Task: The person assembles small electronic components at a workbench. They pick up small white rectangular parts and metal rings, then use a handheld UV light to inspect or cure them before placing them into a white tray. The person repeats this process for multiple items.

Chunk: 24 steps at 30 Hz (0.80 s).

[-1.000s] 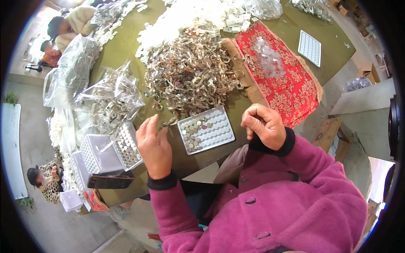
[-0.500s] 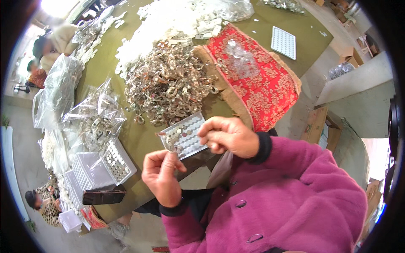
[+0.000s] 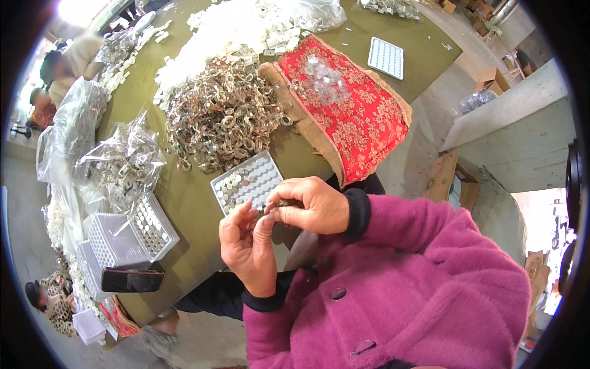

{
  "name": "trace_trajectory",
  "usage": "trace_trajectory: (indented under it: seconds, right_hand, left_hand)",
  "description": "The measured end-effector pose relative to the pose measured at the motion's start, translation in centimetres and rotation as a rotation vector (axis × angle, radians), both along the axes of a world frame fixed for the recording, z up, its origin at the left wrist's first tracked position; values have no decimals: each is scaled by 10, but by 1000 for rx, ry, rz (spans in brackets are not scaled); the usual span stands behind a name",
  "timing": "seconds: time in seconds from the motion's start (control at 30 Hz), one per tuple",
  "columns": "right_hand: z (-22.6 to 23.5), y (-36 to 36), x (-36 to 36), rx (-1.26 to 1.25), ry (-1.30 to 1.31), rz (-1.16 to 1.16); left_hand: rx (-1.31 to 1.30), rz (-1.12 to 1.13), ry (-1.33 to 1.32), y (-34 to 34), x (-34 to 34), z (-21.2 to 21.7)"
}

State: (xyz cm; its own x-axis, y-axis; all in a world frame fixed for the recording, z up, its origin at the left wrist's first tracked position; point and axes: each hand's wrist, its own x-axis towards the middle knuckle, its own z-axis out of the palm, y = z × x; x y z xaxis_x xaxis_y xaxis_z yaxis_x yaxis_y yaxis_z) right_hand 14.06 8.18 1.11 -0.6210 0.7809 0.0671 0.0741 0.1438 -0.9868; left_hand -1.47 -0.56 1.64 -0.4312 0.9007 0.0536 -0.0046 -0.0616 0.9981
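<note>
Grasping a small brownish piece (image 3: 281, 203) in grip of right hand (image 3: 319, 206), close against left hand (image 3: 253, 249), of indeterminable grip, apparently for steadiness; held near white tray (image 3: 265, 172) on bench (image 3: 198, 203), presumably for short reach.

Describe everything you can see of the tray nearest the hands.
The tray is pale, shallow, rectangular and plastic-looking, with rows of rounded pockets. Small round pieces, mostly silvery, occupy its left part; the right shows bare pockets. It lies face up on the green table; left hand and right hand partly hide its near side, contact unclear.
</note>
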Motion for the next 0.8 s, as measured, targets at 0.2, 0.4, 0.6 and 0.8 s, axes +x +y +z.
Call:
trace_trajectory:
  seconds: [0.2, 0.4, 0.6, 0.8]
  right_hand:
    - [15, 0, 15, 90, -109, 48]
    - [16, 2, 26, -124, 16, 123]
    - [8, 4, 30, -220, 95, 131]
    - [-1, 11, 31, -305, 242, 183]
  left_hand:
    - [-57, -72, -30, -8, -6, 0]
    - [237, -70, 318, -7, 0, -10]
    - [164, -95, 171, -10, 8, -3]
    - [79, -214, -183, 1, 14, 4]
